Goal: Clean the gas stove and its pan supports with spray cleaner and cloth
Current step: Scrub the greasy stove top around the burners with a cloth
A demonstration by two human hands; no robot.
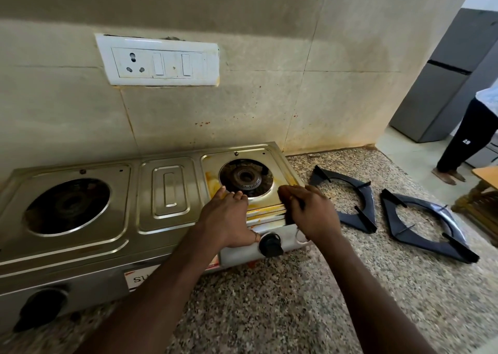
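From the head camera, a steel two-burner stove [167, 192] is sitting on a speckled tabletop [283, 299], pushed against a stained tiled wall [269, 97]. Both pan supports are lying off the stove on the tabletop to its right: the near support [350, 197] is resting just beside the stove's right edge, and the far support [428, 224] is lying further right, close to the first but apart from it.

The left hand [229, 219] is lying flat and spread on the stove top, its fingertips [237, 194] reaching the front rim of the right burner [246, 177] and its thumb pressing the front edge beside the right knob [270, 244]. The right hand [310, 210] is hovering over the stove's right front corner with fingers curled inward; something dark is showing under them, but I cannot tell whether it is holding anything. Yellow-orange grime is coating the steel around the right burner. The left burner [68, 205] is sitting bare, with the left knob [40, 308] below it.

A switchboard [159, 61] is hanging on the wall. At far right, another person's legs [469, 138] are standing by a grey fridge [444, 78].
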